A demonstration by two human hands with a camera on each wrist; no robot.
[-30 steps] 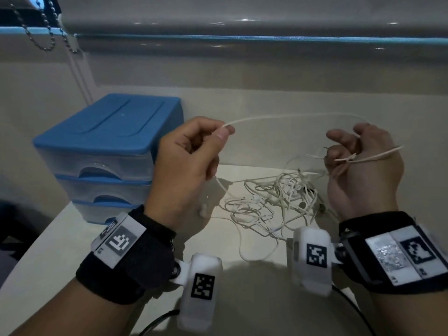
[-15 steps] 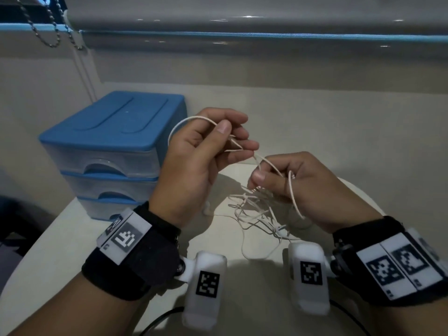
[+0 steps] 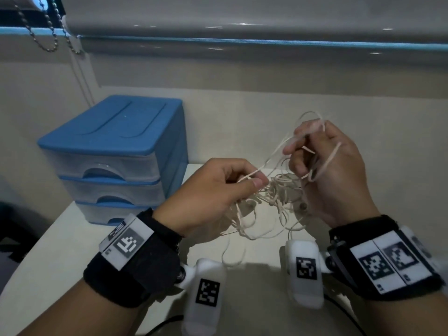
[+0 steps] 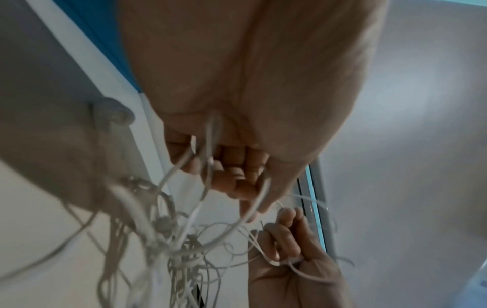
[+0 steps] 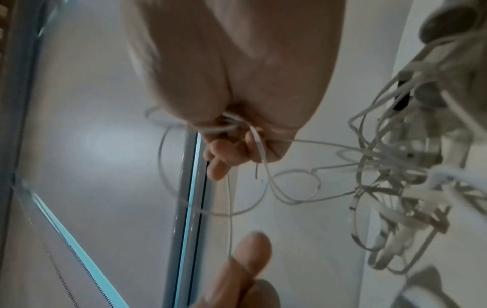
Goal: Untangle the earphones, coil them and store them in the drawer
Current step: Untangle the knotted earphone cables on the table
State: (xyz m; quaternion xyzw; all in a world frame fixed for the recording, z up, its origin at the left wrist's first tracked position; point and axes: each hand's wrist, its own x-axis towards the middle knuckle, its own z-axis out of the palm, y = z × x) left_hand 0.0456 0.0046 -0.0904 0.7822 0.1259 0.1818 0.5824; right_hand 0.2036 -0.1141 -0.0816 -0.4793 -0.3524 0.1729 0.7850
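Observation:
A tangle of white earphones (image 3: 271, 200) hangs between my two hands above the white table (image 3: 55, 241). My left hand (image 3: 252, 181) pinches one strand between thumb and forefinger. My right hand (image 3: 305, 146), higher and to the right, has loops of cable wound over its curled fingers. In the left wrist view the earphones (image 4: 184, 239) dangle in a blurred bunch under my left hand (image 4: 237, 179). In the right wrist view my right hand (image 5: 231, 150) grips thin loops, and the earphones (image 5: 400, 170) bunch up at the right. The blue drawer unit (image 3: 111, 156) stands at the back left with its three drawers shut.
A wall and a lowered roller blind (image 3: 242, 15) close off the back. A bead chain (image 3: 43, 37) hangs at the upper left. Black cables (image 3: 164, 323) run off the wrist cameras near the front edge.
My left hand has dropped lower and pinches a new strand. My right hand has risen up and to the right, with more cable looped around its fingers. The tangle is lifted off the table.

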